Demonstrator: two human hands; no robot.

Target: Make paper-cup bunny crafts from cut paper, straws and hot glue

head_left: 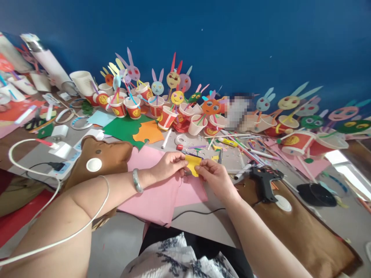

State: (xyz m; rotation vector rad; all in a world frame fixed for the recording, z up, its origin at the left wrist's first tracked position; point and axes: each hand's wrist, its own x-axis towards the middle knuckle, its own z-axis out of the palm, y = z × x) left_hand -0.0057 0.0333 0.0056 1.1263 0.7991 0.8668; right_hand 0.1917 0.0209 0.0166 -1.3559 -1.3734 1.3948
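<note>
A small piece of yellow paper [192,163] is held up between both hands over the pink paper [150,193]. My left hand [171,166], with a bangle at its wrist, pinches the paper's left side. On the other side, my right hand [216,175] grips the right edge between thumb and fingers. Just behind the yellow paper lies a dark, thin object, partly hidden, whose kind I cannot make out. Under the hands, the pink sheets spread to the table's front edge.
Paper cups [167,117] with rabbit faces on straws line the blue wall. Green paper [123,129] and orange paper [149,132] lie left. A black glue gun [263,183] rests on a brown cushion at right. A power strip [65,166] and white cable [108,193] are at left.
</note>
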